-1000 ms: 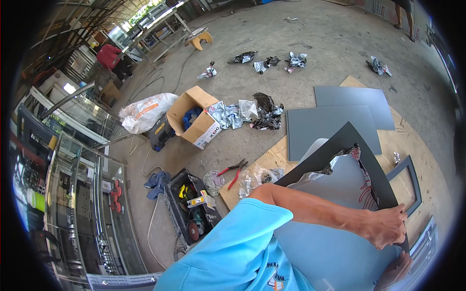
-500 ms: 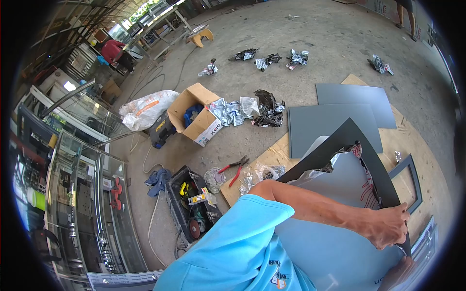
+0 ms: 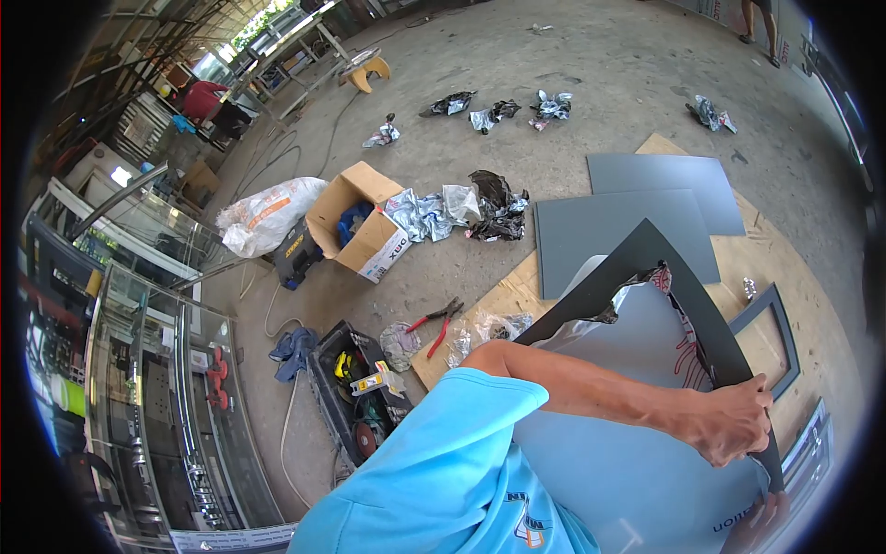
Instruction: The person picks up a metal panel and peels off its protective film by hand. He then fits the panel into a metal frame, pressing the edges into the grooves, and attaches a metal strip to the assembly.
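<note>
My left hand (image 3: 734, 423) is closed in a fist at the right border of a dark grey panel (image 3: 641, 254), gripping the edge of its protective film (image 3: 600, 443). The film is glossy and bluish, with a torn, curled edge showing black and red print. Dark border lies bare along the panel's upper sides. Low at the right, my right hand (image 3: 759, 524) shows dimly beside the panel edge, its grip hidden. Just right of the panel lies a dark rectangular frame (image 3: 787, 346).
Two grey panels (image 3: 618, 242) lie on a plywood sheet (image 3: 503, 300). Left of it are red-handled pliers (image 3: 438, 325), an open toolbox (image 3: 337, 392), a cardboard box (image 3: 355, 222) and a white sack (image 3: 268, 217). Crumpled film (image 3: 498, 208) litters the floor. A person (image 3: 208, 103) bends at the back left.
The view has shifted slightly, so the surroundings sit a little further left. My left hand stays closed at the panel's right edge. More printed lettering shows on the film below it.
</note>
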`<action>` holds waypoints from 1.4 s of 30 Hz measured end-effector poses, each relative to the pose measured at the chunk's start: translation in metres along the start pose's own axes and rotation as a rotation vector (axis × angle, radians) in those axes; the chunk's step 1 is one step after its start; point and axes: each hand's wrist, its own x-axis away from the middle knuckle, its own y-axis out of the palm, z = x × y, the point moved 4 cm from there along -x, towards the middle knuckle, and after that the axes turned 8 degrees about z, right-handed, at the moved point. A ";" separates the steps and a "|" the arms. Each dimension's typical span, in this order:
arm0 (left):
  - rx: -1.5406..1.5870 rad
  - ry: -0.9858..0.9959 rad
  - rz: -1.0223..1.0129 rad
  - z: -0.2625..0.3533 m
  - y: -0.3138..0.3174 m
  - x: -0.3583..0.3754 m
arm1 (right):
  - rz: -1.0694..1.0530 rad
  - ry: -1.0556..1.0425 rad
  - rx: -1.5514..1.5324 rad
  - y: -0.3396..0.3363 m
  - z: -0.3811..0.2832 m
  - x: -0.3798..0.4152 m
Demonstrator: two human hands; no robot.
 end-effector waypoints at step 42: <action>-0.002 0.037 -0.003 0.008 0.002 -0.005 | -0.828 0.472 -0.070 -0.026 0.054 0.040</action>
